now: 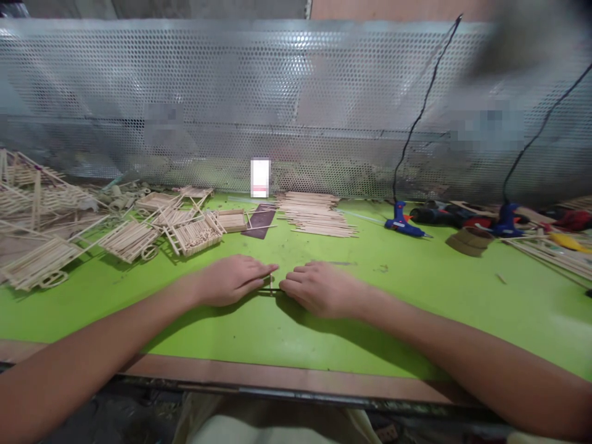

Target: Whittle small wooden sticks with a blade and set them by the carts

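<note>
Green surface (531,302) with thin dark sticks (271,290) pinched between two hands.
The left hand (230,280) and right hand (322,288) are brought close together, clamped from both sides, apparently so that the sticks are kept steady.

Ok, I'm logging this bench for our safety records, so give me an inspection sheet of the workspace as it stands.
Surface: green-topped workbench with a brown front edge; scuffed, with small marks.
Job's things: thin stick piece, dark-looking, lying between the hands; too small to tell more.
Clutter: pale wooden-stick model carts to the left; flat pile of loose pale wooden sticks at the back.
Hands: left hand and right hand low on the bench, either side of the stick piece; grip cannot be told.
Cables: two black cords rising from blue hot-glue guns.
Surroundings: perforated metal sheet behind the bench; other people: nothing seen.
</note>
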{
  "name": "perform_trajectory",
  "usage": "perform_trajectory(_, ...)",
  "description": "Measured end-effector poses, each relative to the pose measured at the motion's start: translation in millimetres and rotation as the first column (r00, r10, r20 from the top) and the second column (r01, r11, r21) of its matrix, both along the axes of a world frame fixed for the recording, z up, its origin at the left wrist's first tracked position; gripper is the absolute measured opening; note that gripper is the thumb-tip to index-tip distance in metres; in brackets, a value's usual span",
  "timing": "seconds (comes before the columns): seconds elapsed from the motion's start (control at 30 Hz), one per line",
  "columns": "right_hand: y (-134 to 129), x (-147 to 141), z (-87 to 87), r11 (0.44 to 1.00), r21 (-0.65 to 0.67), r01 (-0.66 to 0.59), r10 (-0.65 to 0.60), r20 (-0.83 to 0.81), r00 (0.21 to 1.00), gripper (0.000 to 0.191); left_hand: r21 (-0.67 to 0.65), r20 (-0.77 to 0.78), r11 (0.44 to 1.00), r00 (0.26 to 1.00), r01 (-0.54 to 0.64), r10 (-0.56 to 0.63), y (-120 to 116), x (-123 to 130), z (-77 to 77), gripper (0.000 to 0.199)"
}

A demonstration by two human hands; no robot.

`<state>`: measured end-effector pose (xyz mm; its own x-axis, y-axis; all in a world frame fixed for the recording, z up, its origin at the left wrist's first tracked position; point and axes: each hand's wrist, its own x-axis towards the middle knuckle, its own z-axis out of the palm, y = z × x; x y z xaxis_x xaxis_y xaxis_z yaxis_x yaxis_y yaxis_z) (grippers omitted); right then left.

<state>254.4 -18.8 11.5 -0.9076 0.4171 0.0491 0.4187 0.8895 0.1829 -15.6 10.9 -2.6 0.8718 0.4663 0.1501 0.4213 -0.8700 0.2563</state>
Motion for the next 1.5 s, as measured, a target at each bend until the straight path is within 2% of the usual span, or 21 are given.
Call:
perform_trajectory(0.13, 2, -1, -4.5, 1.0, 0.006, 0.028, -0.028, 0.012, 1.0, 0.008, 0.079, 0.033, 0.996, 0.999, -0.041, 0.038, -6, 5, 2.8, 0.044)
perform_trajectory(0.3, 2, -2, -5.2, 0.998, -0.02, 0.062, -0.062, 0.017, 0.998, 0.009, 0.226, -0.043, 0.971, 0.997, 0.074, -0.066, -9, 13, -2.9, 0.026)
perform_trajectory(0.43, 0, -2, -1.5, 0.995, -0.028, 0.094, -0.093, 0.03, 0.995, 0.015, 0.272, -0.045, 0.958, 0.996, 0.087, -0.078, -8, 18, -5.5, 0.018)
perform_trajectory(0.63, 2, 2, 0.1, 0.998, -0.02, 0.059, -0.059, 0.029, 0.998, 0.021, 0.283, -0.049, 0.953, 0.994, 0.107, -0.097, -8, 24, -4.2, 0.017)
perform_trajectory(0.93, -1, 0, 5.9, 0.987, -0.108, 0.119, -0.116, 0.033, 0.993, 0.024, 0.224, -0.024, 0.97, 0.996, 0.089, -0.086, -9, 27, -5.0, 0.02)
perform_trajectory(1.1, 0, 2, 2.1, 0.983, -0.163, 0.088, -0.096, -0.044, 0.994, 0.024, 0.183, 0.009, 0.978, 0.995, 0.099, -0.102, -9, 27, -4.1, 0.021)
perform_trajectory(1.27, 2, 7, -3.1, 0.978, -0.202, 0.047, -0.073, -0.126, 0.989, 0.026, 0.202, 0.028, 0.971, 0.99, 0.127, -0.135, -8, 28, -2.6, 0.021)
perform_trajectory(1.4, 3, 1, -3.4, 0.979, -0.2, 0.029, -0.057, -0.134, 0.989, 0.027, 0.213, 0.03, 0.968, 0.989, 0.135, -0.145, -9, 22, -0.5, 0.02)
perform_trajectory(1.5, 6, -12, -2.0, 0.984, -0.174, 0.047, -0.062, -0.082, 0.995, 0.025, 0.235, 0.019, 0.964, 0.991, 0.123, -0.131, -10, 11, 0.8, 0.021)
